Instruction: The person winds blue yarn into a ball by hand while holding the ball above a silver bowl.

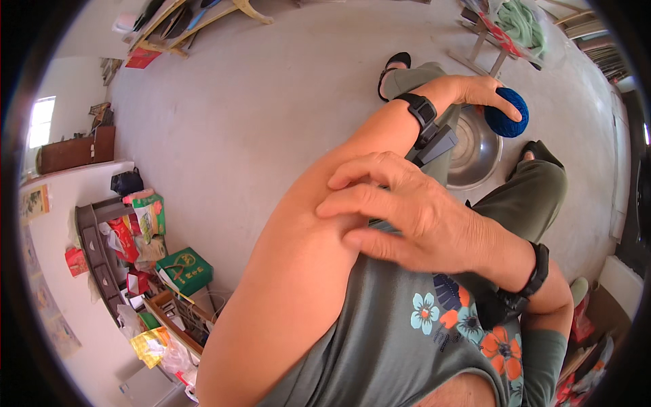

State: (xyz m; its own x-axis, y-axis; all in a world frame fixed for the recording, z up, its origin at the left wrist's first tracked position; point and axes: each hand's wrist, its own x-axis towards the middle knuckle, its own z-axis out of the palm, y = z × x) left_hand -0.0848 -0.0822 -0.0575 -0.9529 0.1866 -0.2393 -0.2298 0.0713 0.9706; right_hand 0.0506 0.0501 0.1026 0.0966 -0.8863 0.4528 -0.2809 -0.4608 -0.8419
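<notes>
My left hand point(489, 95) reaches far out to the upper right, its fingers closed round a ball of blue yarn point(510, 112). Below the ball, a shiny metal basin point(485, 166) sits on the floor between my feet, partly hidden by my left arm and leg. My right hand point(413, 210) crosses over my body and touches the left arm point(291, 230) near the inside of the elbow. Its fingers are bent and apart, with nothing held. Black bands with dark devices circle both wrists.
A rack with a green cloth point(519, 27) stands beyond the basin. Along the left wall is a dark shelf point(91, 230) with bags and packages, beside a green box point(184, 270). A wooden frame point(230, 13) is at the top left.
</notes>
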